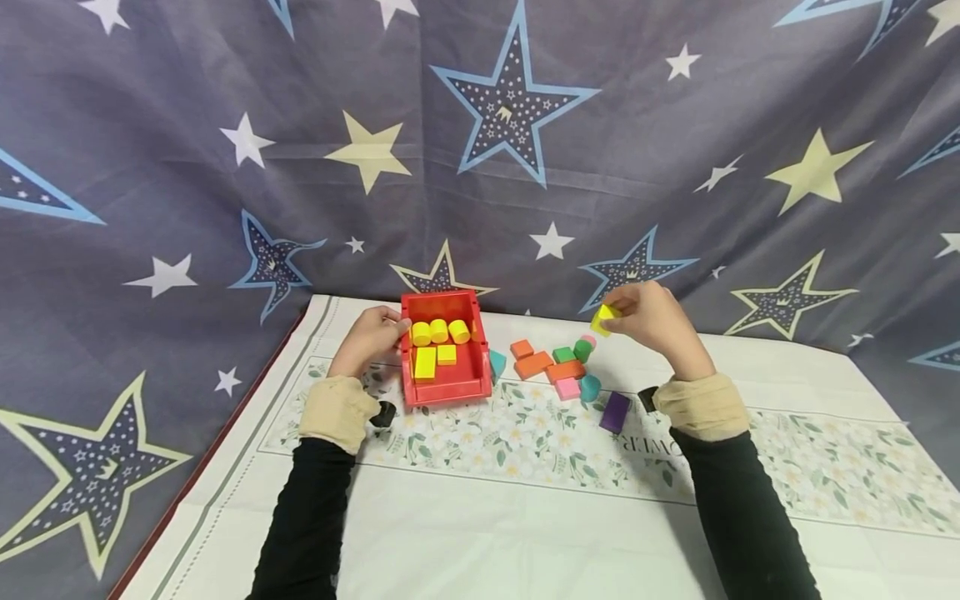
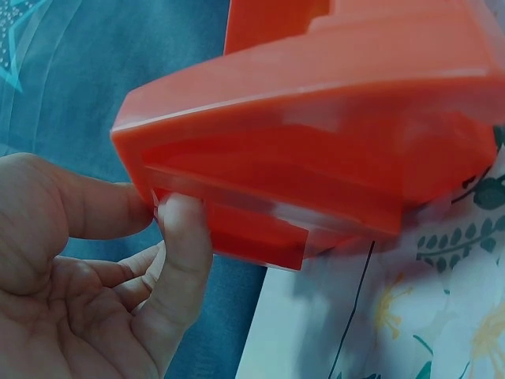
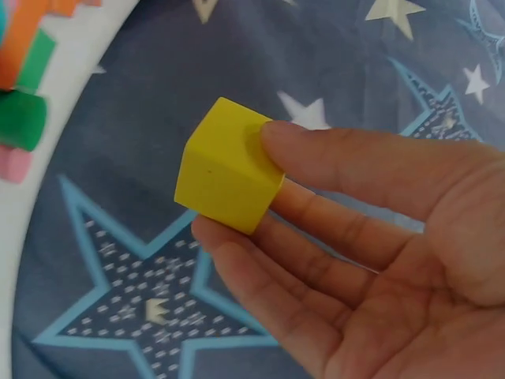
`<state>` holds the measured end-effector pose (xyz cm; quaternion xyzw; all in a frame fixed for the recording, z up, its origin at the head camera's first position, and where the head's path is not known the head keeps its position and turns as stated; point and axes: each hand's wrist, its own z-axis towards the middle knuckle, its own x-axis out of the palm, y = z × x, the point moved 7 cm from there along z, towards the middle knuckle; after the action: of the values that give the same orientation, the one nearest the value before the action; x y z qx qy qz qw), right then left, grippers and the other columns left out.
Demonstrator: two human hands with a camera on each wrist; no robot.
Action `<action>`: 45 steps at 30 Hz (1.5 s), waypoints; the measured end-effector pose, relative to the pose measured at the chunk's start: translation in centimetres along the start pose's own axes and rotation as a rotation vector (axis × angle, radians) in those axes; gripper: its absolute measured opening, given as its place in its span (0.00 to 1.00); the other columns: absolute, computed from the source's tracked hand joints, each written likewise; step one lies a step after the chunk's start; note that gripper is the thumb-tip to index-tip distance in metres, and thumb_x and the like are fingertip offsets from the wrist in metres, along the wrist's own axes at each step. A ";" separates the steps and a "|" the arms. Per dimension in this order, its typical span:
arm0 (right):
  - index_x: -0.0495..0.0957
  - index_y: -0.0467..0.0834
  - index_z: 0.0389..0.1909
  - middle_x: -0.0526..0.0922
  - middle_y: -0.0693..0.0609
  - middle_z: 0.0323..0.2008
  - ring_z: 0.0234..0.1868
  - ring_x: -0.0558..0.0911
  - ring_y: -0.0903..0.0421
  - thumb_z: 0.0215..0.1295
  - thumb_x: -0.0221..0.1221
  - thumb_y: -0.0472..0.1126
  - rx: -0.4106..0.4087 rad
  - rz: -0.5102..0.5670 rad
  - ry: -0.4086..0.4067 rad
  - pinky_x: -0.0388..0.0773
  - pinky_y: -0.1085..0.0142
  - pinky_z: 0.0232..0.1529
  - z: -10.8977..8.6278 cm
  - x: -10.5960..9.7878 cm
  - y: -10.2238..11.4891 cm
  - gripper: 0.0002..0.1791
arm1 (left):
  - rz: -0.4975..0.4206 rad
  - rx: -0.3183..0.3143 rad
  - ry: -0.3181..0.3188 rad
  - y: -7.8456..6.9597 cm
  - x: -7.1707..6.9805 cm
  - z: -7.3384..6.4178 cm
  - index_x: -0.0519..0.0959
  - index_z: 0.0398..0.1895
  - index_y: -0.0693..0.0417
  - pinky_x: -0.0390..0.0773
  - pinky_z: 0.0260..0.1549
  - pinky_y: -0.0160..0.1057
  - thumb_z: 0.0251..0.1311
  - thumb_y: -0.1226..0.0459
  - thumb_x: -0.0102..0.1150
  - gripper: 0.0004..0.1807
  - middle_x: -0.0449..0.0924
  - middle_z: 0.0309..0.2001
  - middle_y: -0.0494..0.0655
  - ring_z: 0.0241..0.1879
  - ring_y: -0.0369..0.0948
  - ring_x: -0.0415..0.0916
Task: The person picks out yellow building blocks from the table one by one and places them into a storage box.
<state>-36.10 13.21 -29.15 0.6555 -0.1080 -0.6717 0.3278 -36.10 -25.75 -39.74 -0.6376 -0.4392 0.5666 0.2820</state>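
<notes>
My left hand (image 1: 370,340) grips the left side of a red plastic bin (image 1: 459,390); in the left wrist view its thumb and a finger pinch the bin's edge (image 2: 260,158). Inside the bin lie several yellow cylinders (image 1: 438,332), a yellow rectangular block (image 1: 424,364) and a smaller yellow block (image 1: 446,355). Off to the right, my right hand (image 1: 652,318) holds a yellow block (image 3: 225,170) up above the table's far side. The right wrist view shows flat faces on this block, between the thumb and the fingertips.
Between the bin and my right hand lie orange blocks (image 1: 533,365), green pieces (image 1: 582,350), pink pieces (image 1: 567,388) and a teal piece (image 1: 590,387). A purple block (image 1: 615,412) lies nearer me. Another teal piece (image 1: 497,365) sits against the bin's right side. A star-patterned curtain (image 1: 525,225) hangs behind the table.
</notes>
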 end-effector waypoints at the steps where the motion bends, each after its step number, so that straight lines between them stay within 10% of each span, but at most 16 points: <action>1: 0.82 0.31 0.53 0.86 0.33 0.48 0.49 0.86 0.40 0.63 0.68 0.34 -0.003 -0.002 0.005 0.82 0.48 0.53 0.1 -0.1 0.5 0.18 | 0.000 -0.001 0.000 0.0 0.0 0.0 0.71 0.59 0.66 0.83 0.48 0.45 0.76 0.58 0.51 0.20 0.77 0.45 0.56 0.35 0.41 0.79; 22: 0.85 0.35 0.49 0.89 0.40 0.45 0.49 0.86 0.46 0.59 0.71 0.32 -0.158 -0.071 0.192 0.84 0.53 0.53 2.8 0.4 13.0 0.17 | -0.003 0.016 0.011 0.1 -0.2 -0.1 0.71 0.58 0.68 0.84 0.46 0.46 0.76 0.59 0.51 0.20 0.76 0.41 0.54 0.30 0.37 0.78; 45: 0.87 0.44 0.41 0.87 0.52 0.40 0.37 0.81 0.55 0.56 0.73 0.38 -0.193 -0.476 0.495 0.83 0.63 0.43 6.5 10.0 20.4 0.11 | -0.012 0.043 -0.001 -0.1 -0.2 -0.1 0.72 0.55 0.67 0.83 0.43 0.44 0.76 0.60 0.51 0.17 0.75 0.35 0.50 0.28 0.36 0.76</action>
<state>-35.47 -9.99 -24.80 0.7712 0.1942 -0.5572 0.2388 -36.00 -25.85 -39.49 -0.6285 -0.4307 0.5746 0.2989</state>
